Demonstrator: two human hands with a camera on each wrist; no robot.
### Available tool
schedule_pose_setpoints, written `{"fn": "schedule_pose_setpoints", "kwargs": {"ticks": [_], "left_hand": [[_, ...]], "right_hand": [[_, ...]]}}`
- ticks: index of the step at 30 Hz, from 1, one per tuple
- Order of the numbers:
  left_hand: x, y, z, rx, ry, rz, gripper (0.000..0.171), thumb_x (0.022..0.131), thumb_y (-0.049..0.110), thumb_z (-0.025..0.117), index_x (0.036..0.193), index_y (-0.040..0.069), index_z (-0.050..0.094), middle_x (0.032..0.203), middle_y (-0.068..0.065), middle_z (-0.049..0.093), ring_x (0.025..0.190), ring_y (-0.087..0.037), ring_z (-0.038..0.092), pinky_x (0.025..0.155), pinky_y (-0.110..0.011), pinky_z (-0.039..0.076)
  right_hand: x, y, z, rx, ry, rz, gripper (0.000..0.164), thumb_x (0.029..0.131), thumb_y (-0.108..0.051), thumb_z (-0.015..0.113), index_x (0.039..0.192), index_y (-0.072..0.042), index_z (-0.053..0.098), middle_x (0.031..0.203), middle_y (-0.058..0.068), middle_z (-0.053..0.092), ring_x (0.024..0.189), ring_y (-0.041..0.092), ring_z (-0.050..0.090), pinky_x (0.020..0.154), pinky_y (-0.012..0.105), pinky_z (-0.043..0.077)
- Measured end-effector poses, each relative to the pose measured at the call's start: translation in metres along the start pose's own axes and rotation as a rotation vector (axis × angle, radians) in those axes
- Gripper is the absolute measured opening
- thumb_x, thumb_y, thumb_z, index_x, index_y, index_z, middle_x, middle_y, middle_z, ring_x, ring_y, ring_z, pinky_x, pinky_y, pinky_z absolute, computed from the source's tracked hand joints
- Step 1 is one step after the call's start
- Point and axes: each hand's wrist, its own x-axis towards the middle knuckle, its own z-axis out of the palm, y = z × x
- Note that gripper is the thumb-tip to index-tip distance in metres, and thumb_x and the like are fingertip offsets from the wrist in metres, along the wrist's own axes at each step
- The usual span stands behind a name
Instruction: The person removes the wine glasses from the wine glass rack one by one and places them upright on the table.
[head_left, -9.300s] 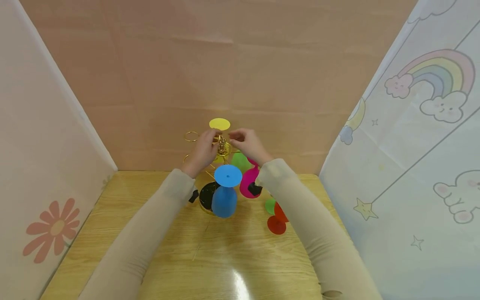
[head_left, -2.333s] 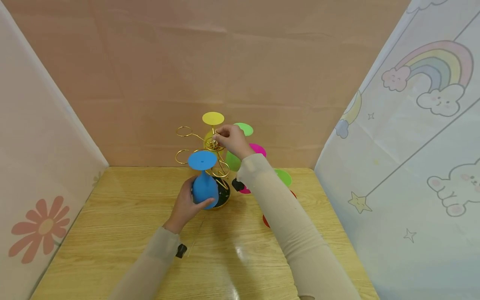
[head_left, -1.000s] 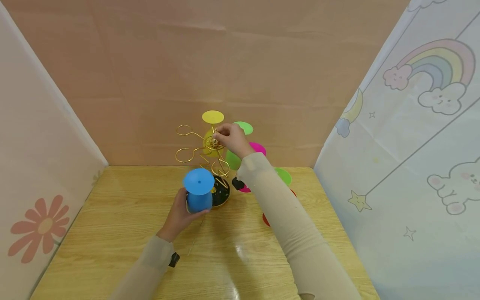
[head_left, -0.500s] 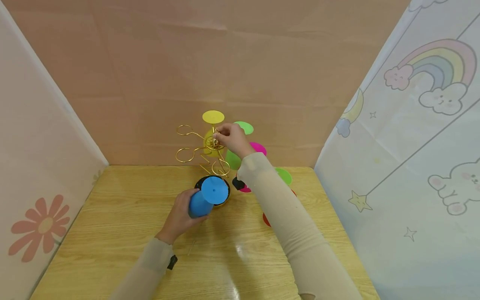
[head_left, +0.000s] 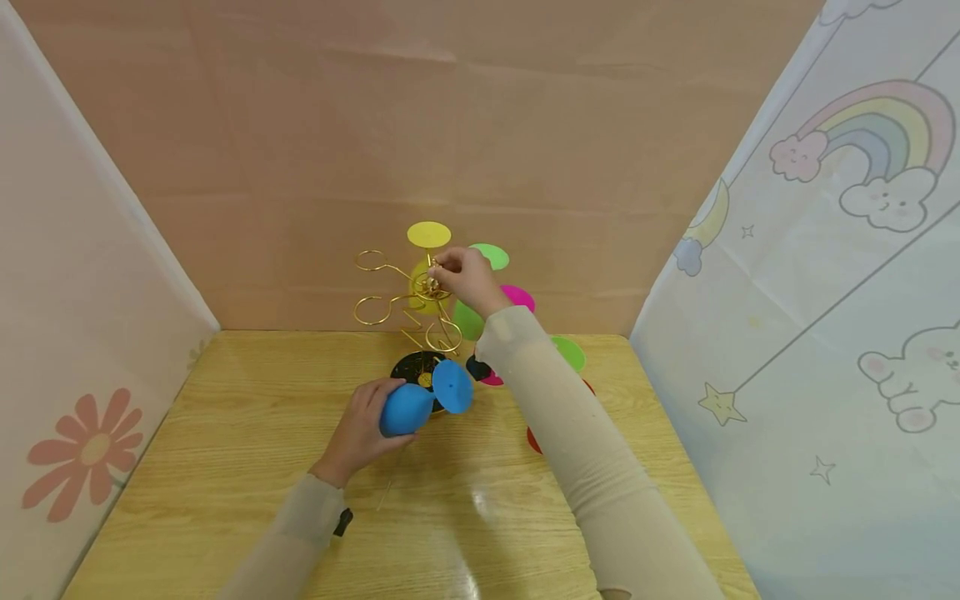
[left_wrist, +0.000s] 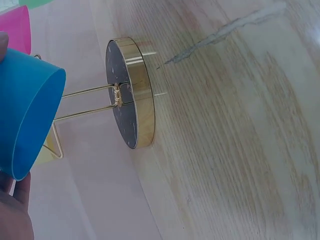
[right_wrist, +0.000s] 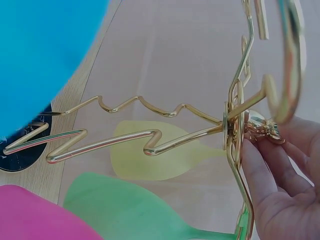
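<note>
My left hand (head_left: 360, 429) grips a blue plastic goblet (head_left: 405, 408) by its bowl, in front of the rack's round black base (head_left: 408, 365). The goblet is tilted, its foot pointing right; its open mouth (left_wrist: 37, 125) shows in the left wrist view. With fingertips and thumb, my right hand (head_left: 471, 282) pinches the gold ornament (right_wrist: 265, 127) on top of a gold wire glass rack (right_wrist: 190, 137). Upside down on that rack hang a yellow goblet (head_left: 429, 234), a green goblet (head_left: 489, 257) and a pink goblet (head_left: 519, 297), the pink one partly hidden by my right sleeve.
To the right, another green piece (head_left: 568, 353) and a red piece (head_left: 534, 439) are mostly covered by my right arm. Wire rings on the rack's left and front hold no goblet. A tan backdrop (head_left: 300, 125) stands close behind the rack.
The blue goblet has come off the rack's front in my left hand, moved down and left, then tipped so its foot swung right. My right hand stays at the ornament.
</note>
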Motion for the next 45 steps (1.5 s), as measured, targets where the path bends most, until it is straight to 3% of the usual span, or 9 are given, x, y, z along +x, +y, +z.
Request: {"fn": "schedule_pose_setpoints", "kwargs": {"ticks": [12, 23, 34, 45], "left_hand": [[0.004, 0.001, -0.006, 0.149, -0.056, 0.023, 0.090, 0.065, 0.039, 0.097, 0.139, 0.008, 0.055, 0.131, -0.019, 0.056, 0.119, -0.041, 0.053, 0.098, -0.061, 0.049], [0.013, 0.008, -0.014, 0.343, -0.101, 0.150, 0.090, 0.065, 0.047, 0.095, 0.138, 0.010, 0.058, 0.128, -0.015, 0.059, 0.117, -0.038, 0.056, 0.099, -0.056, 0.049], [0.018, 0.013, -0.014, 0.339, -0.108, 0.154, 0.086, 0.066, 0.040, 0.096, 0.135, 0.005, 0.058, 0.125, -0.018, 0.059, 0.115, -0.036, 0.058, 0.101, -0.051, 0.051], [0.023, 0.018, -0.013, 0.369, -0.149, 0.204, 0.086, 0.062, 0.035, 0.099, 0.131, 0.002, 0.060, 0.124, -0.018, 0.059, 0.116, -0.036, 0.059, 0.102, -0.050, 0.050]], "right_hand": [[0.002, 0.003, 0.000, -0.017, 0.010, -0.008, 0.025, 0.101, -0.015, 0.065, 0.121, 0.000, 0.068, 0.108, 0.014, 0.070, 0.093, 0.024, 0.068, 0.084, 0.033, 0.057], [0.001, 0.000, -0.001, -0.017, 0.013, -0.019, 0.027, 0.101, -0.016, 0.065, 0.122, 0.001, 0.068, 0.108, 0.014, 0.070, 0.092, 0.024, 0.067, 0.083, 0.034, 0.057], [0.000, 0.001, -0.001, -0.023, 0.010, -0.007, 0.028, 0.101, -0.016, 0.065, 0.123, 0.001, 0.067, 0.107, 0.014, 0.069, 0.091, 0.023, 0.066, 0.083, 0.034, 0.057], [0.000, 0.000, 0.000, -0.027, 0.013, -0.013, 0.025, 0.101, -0.015, 0.065, 0.120, 0.000, 0.068, 0.107, 0.014, 0.070, 0.091, 0.023, 0.067, 0.082, 0.033, 0.057]]}}
